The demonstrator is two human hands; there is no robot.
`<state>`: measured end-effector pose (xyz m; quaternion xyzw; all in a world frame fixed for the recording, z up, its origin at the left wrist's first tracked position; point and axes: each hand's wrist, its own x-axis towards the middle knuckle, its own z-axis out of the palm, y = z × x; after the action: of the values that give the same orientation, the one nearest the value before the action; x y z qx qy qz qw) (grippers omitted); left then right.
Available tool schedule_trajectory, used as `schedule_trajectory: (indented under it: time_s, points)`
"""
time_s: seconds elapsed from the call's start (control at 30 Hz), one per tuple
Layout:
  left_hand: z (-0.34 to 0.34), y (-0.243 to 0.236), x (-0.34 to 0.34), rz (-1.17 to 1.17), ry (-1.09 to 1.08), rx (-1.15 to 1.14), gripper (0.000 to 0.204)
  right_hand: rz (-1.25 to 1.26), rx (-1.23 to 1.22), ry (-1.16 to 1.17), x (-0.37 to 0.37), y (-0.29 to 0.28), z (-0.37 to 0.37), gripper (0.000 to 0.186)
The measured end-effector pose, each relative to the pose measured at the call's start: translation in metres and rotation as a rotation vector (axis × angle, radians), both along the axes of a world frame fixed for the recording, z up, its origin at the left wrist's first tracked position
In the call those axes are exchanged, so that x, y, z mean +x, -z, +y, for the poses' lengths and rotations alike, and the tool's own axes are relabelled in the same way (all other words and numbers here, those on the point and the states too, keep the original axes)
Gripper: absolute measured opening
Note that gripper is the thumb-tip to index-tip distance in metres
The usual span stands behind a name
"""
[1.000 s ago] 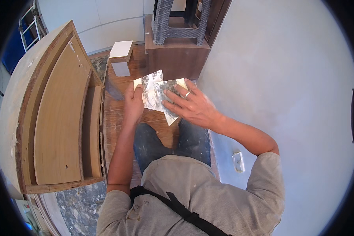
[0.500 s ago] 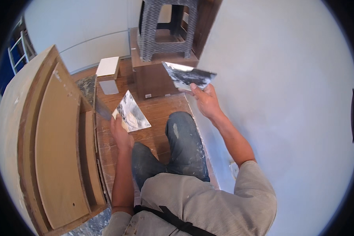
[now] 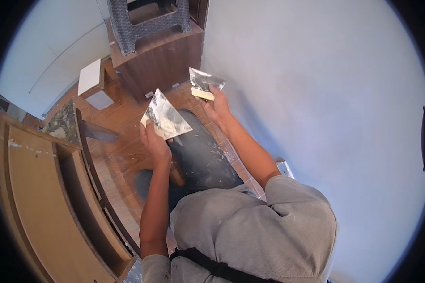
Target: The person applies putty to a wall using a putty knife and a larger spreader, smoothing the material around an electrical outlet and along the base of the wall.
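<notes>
My left hand [image 3: 156,144] is closed on the handle edge of a wide metal putty knife [image 3: 167,115]. Its flat, triangular-looking blade faces up, with grey smears and a pale lump of filler on it. Over to the right, my right hand [image 3: 217,104] grips a second putty knife [image 3: 206,81], whose blade is streaked and whose pale yellow handle strip shows under the thumb. The two blades are apart, and both are held above my knee. Close to the right hand stands the pale wall [image 3: 307,104], with faint darker patches on it.
At the left is a wooden furniture piece [image 3: 42,188] with a long open slot. A brown cabinet [image 3: 163,66] bearing a grey woven-pattern plastic stool [image 3: 151,29] stands ahead, near a small white-topped stool [image 3: 90,78]. A wall outlet [image 3: 284,169] sits low beside my right arm.
My view has swung to the right, so the furniture appears further left. The right hand has drawn back and lower, nearer the left one, turning its putty knife. Both knives stay held.
</notes>
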<state>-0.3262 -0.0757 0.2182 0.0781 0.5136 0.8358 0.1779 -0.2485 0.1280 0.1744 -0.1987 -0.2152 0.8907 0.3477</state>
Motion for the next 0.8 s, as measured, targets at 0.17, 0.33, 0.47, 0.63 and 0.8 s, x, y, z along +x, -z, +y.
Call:
schedule_trajectory:
  time_s: [0.17,0.33,0.47,0.63,0.8]
  points:
    - [0.052,0.035,-0.022,0.072,-0.060,-0.160,0.023,-0.206,-0.246,0.077,-0.014,0.134,0.034,0.032]
    - [0.069,0.085,-0.068,0.173,-0.096,-0.397,0.024,-0.188,-0.506,0.149,-0.031,0.248,0.067,0.025]
    - [0.086,0.118,-0.080,0.064,-0.177,-0.363,0.023,-0.110,-0.626,0.246,-0.044,0.302,0.095,0.023]
    - [0.101,0.132,-0.091,0.273,-0.259,-0.454,0.023,-0.103,-0.720,0.372,-0.056,0.334,0.122,0.021]
    - [0.105,0.146,-0.103,0.315,-0.214,-0.539,0.024,-0.068,-0.808,0.413,-0.073,0.345,0.146,0.024]
